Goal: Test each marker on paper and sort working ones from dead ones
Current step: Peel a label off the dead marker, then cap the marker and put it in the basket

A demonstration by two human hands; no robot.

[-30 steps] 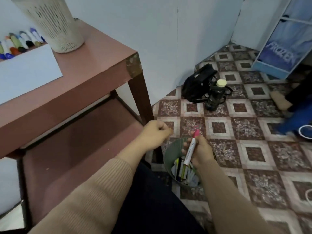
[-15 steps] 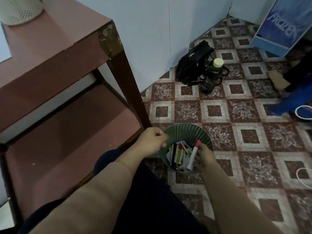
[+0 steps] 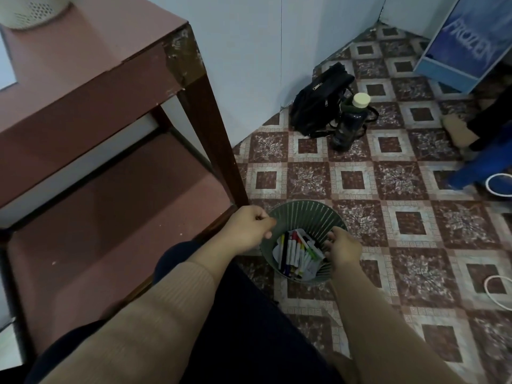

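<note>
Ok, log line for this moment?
left hand: curled by green bin rim | right hand: over bin, grip unclear | markers: piled in bin

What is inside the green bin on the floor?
Lots of markers with different coloured caps lie in the bin, with some white paper. The right hand covers the bin's right side, and the pile hides the bottom.

1 head-worn view looks steeply down at the nearby floor (image 3: 401,225).

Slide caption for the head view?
Right hand over green basket of markers on the floor; left hand curled at its rim.
</note>
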